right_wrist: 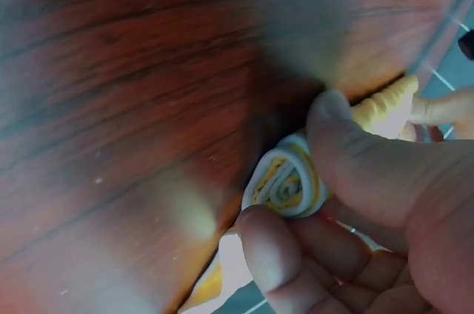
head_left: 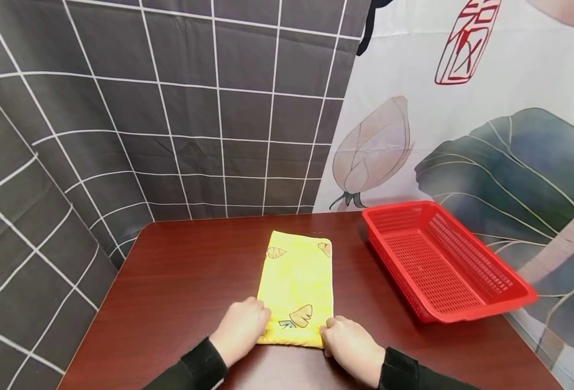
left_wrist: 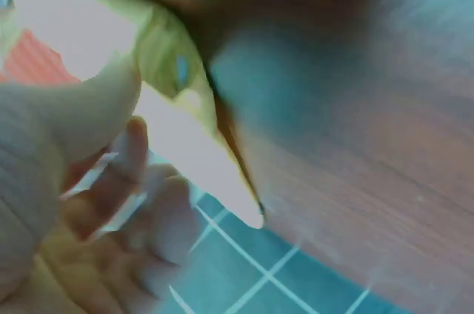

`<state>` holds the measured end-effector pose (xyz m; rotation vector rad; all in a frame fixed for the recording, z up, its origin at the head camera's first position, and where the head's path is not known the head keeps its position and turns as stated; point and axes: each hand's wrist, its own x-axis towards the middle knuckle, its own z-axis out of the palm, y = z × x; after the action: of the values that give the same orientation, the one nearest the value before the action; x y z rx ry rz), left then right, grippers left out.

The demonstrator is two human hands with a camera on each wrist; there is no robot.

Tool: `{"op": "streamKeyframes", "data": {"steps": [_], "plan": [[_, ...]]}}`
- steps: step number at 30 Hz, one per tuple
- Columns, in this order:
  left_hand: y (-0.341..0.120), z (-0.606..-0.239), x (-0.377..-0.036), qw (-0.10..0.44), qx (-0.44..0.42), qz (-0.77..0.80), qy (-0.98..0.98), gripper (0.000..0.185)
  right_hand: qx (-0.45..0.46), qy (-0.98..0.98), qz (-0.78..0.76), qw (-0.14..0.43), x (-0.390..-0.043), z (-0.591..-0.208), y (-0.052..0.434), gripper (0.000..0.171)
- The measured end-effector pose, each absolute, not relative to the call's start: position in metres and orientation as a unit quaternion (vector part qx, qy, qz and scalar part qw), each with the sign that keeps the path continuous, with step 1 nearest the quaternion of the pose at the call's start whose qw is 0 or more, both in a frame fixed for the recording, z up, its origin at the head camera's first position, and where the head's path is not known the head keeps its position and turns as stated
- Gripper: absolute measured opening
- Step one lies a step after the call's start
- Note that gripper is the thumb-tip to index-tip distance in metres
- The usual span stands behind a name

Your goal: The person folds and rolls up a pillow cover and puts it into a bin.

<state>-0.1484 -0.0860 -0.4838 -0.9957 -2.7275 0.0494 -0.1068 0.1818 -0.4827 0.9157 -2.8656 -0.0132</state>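
A yellow towel [head_left: 297, 281] printed with carrot-like shapes lies lengthwise on the table, its near end wound into a roll. My left hand [head_left: 240, 330] pinches the left end of that roll, thumb against the cloth [left_wrist: 174, 58] in the left wrist view. At the other end my right hand [head_left: 352, 346] grips the roll between thumb and fingers. Seen from the right wrist, the rolled end [right_wrist: 285, 184] shows a spiral of yellow and white layers. The far part of the towel is flat.
A red plastic basket [head_left: 482, 315] with slotted walls stands to the right on the brown wooden table [head_left: 184, 281]. Behind the table hang a dark grid-patterned curtain [head_left: 184, 108] and a white cloth with a lotus print [head_left: 372, 146].
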Motion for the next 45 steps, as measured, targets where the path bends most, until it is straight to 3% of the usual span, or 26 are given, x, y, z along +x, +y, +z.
{"op": "streamKeyframes", "data": {"steps": [2,4,9,15,19,23,28,31,36,45], "plan": [[-0.086,-0.488,-0.136,0.178,-0.381,0.046,-0.906,0.012,0.298,-0.952,-0.003,0.066,-0.106,-0.482,0.181,0.027],[-0.088,-0.489,-0.126,0.198,-0.401,0.063,-0.892,0.012,0.294,-0.953,0.001,0.066,-0.105,-0.481,0.181,0.028],[-0.093,-0.489,-0.114,0.183,-0.398,0.046,-0.898,0.02,0.284,-0.956,0.003,0.071,-0.105,-0.479,0.181,0.028],[-0.098,-0.493,-0.119,0.155,-0.395,0.029,-0.905,0.008,0.286,-0.956,-0.003,0.07,-0.106,-0.48,0.178,0.027],[-0.103,-0.497,-0.126,0.167,-0.404,0.034,-0.899,0.008,0.29,-0.954,-0.005,0.071,-0.106,-0.48,0.176,0.027],[-0.105,-0.497,-0.141,0.124,-0.381,-0.044,-0.915,0.015,0.293,-0.953,-0.003,0.075,-0.108,-0.481,0.176,0.026],[-0.106,-0.492,-0.16,-0.014,-0.289,-0.159,-0.944,0.025,0.304,-0.949,0.001,0.079,-0.111,-0.483,0.177,0.024],[-0.104,-0.488,-0.165,-0.064,-0.243,-0.182,-0.951,0.026,0.306,-0.948,-0.004,0.085,-0.111,-0.484,0.176,0.02],[-0.099,-0.499,-0.169,-0.048,-0.25,-0.155,-0.954,0.032,0.299,-0.95,-0.012,0.089,-0.109,-0.486,0.175,0.015],[-0.089,-0.494,-0.15,-0.019,-0.234,-0.098,-0.967,0.021,0.3,-0.95,0.018,0.085,-0.107,-0.492,0.181,0.018]]}}
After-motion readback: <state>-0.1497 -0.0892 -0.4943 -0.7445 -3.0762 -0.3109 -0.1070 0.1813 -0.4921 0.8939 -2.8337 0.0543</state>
